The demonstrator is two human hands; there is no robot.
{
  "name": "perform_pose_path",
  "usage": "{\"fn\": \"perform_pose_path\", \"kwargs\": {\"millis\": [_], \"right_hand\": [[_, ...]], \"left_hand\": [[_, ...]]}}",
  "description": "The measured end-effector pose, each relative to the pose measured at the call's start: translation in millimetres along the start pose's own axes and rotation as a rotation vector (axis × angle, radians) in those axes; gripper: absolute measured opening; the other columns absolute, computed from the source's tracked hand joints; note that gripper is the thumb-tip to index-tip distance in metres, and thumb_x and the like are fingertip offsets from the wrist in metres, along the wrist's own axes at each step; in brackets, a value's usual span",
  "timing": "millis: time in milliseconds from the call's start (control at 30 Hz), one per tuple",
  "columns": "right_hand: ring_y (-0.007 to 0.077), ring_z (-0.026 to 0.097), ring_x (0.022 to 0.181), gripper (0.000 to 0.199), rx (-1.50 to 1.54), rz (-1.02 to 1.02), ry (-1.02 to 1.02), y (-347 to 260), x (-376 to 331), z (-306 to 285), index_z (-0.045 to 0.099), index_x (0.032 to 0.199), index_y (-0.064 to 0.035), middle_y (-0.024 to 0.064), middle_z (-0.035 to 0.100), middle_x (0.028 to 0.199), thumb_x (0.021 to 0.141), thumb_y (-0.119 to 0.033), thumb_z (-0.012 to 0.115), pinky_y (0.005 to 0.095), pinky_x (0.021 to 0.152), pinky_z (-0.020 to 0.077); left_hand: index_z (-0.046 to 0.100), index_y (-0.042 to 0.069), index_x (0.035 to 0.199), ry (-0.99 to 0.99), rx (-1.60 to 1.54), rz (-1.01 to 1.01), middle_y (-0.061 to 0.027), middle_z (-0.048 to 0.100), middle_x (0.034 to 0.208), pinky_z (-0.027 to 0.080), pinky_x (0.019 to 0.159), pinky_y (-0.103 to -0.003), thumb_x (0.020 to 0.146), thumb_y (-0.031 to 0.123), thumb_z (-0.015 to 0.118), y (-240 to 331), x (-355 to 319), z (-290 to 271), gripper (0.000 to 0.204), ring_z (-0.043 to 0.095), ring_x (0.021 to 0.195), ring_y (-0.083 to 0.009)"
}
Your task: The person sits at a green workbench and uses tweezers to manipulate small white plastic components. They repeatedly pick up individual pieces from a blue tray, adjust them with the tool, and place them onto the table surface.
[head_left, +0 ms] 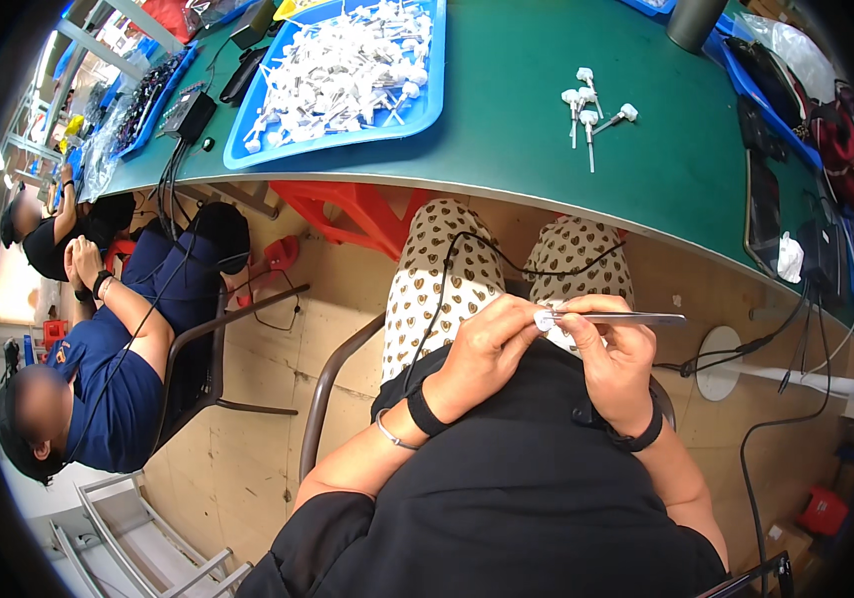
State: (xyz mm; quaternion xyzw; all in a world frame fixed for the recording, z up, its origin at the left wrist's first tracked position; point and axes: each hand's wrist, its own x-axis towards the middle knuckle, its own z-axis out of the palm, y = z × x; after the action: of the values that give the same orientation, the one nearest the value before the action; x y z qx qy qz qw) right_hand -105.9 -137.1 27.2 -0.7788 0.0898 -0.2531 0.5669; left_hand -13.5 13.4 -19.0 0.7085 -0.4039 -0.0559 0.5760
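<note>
Above my lap, the fingertips of my left hand pinch a small white plastic part, mostly covered by the fingers. My right hand is closed on slim silver metal tweezers, whose wide end points right. Their other end meets the white part, where both hands come together; the exact contact is hidden. On the green table ahead lie several white plastic pump heads with thin stems. A blue tray to their left is heaped with similar white pieces.
A black box with cables sits left of the tray. At the right table edge are a dark flat device, crumpled white tissue and a dark red bag. Cables hang below. A co-worker sits at left; a red stool stands under the table.
</note>
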Motion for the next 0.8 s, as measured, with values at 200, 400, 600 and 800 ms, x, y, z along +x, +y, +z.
{"fn": "perform_pose_path", "kwargs": {"millis": [200, 400, 600, 800], "right_hand": [[0.0165, 0.070, 0.075, 0.009, -0.027, -0.002, -0.009, -1.7, 0.0, 2.4, 0.070, 0.100, 0.0019, 0.0088, 0.073, 0.089, 0.096, -0.005, 0.071, 0.0280, 0.068, 0.0547], [0.0155, 0.070, 0.076, 0.010, 0.007, 0.026, 0.008, 0.6, -1.4, 4.0, 0.070, 0.101, 0.0015, 0.0081, 0.073, 0.089, 0.097, -0.007, 0.071, 0.0277, 0.070, 0.0556], [0.0154, 0.070, 0.076, 0.010, -0.002, 0.012, 0.008, 3.0, -1.9, 3.9, 0.069, 0.101, 0.0016, 0.0082, 0.073, 0.091, 0.096, -0.007, 0.072, 0.0276, 0.070, 0.0555], [0.0161, 0.069, 0.076, 0.009, -0.020, 0.008, 0.006, 4.9, -2.5, 3.6, 0.069, 0.101, 0.0018, 0.0084, 0.073, 0.090, 0.097, -0.006, 0.071, 0.0278, 0.069, 0.0549]], "left_hand": [[0.072, 0.001, 0.109, -0.002, 0.016, 0.003, -0.0124, 0.071, 0.099, 0.057, 0.075, -0.034, 0.089, -0.003, 0.074, 1.3, -0.7, -1.2, 0.021, 0.070, 0.086, -0.0271], [0.072, 0.001, 0.109, -0.006, 0.018, -0.009, -0.0122, 0.071, 0.099, 0.057, 0.075, -0.034, 0.089, -0.004, 0.073, 0.5, -2.2, 0.0, 0.021, 0.070, 0.086, -0.0272], [0.071, 0.000, 0.108, -0.015, 0.037, 0.010, -0.0121, 0.070, 0.099, 0.056, 0.075, -0.034, 0.088, -0.005, 0.073, 0.3, -2.1, -0.4, 0.021, 0.070, 0.087, -0.0272], [0.071, 0.000, 0.108, -0.019, 0.035, 0.017, -0.0123, 0.070, 0.099, 0.056, 0.075, -0.034, 0.087, -0.006, 0.073, 1.1, -1.5, -0.4, 0.021, 0.070, 0.087, -0.0275]]}}
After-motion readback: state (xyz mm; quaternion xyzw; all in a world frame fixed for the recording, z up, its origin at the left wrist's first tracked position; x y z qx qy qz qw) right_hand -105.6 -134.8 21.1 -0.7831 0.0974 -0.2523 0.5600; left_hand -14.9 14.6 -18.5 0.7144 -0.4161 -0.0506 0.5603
